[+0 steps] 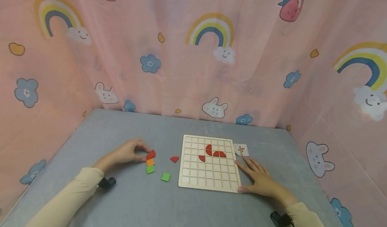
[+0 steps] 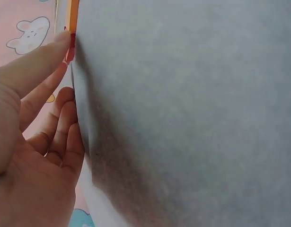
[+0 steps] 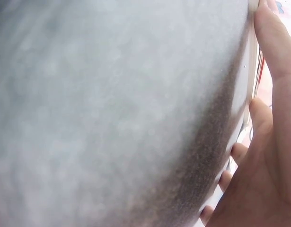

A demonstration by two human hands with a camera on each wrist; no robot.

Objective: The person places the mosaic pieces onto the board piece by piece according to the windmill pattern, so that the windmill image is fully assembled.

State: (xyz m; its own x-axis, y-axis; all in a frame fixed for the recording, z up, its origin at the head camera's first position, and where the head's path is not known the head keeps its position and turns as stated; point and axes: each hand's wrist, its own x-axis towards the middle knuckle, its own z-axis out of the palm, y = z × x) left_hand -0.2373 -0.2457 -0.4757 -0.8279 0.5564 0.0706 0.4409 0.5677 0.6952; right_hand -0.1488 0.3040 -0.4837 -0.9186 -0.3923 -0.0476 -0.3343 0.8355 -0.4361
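Note:
My left hand (image 1: 130, 152) pinches a red quarter-circle piece (image 1: 152, 153) between thumb and index finger; its other fingers curl loosely beside the table in the left wrist view. Against this piece lie another red piece (image 1: 149, 156), an orange square (image 1: 150, 162) and a green square (image 1: 150, 169). My right hand (image 1: 261, 180) rests with spread fingers at the right edge of a pale wooden grid board (image 1: 208, 183), thumb on its near corner. Several red quarter-circle pieces (image 1: 208, 149) sit in the grid's cells.
Between the left hand and the board lie a loose red quarter-circle (image 1: 174, 159) and a green square (image 1: 165, 177). A small pattern card (image 1: 241, 149) with a red pinwheel lies by the board's right edge. Pink curtains (image 1: 175, 86) surround the grey table (image 1: 133, 200).

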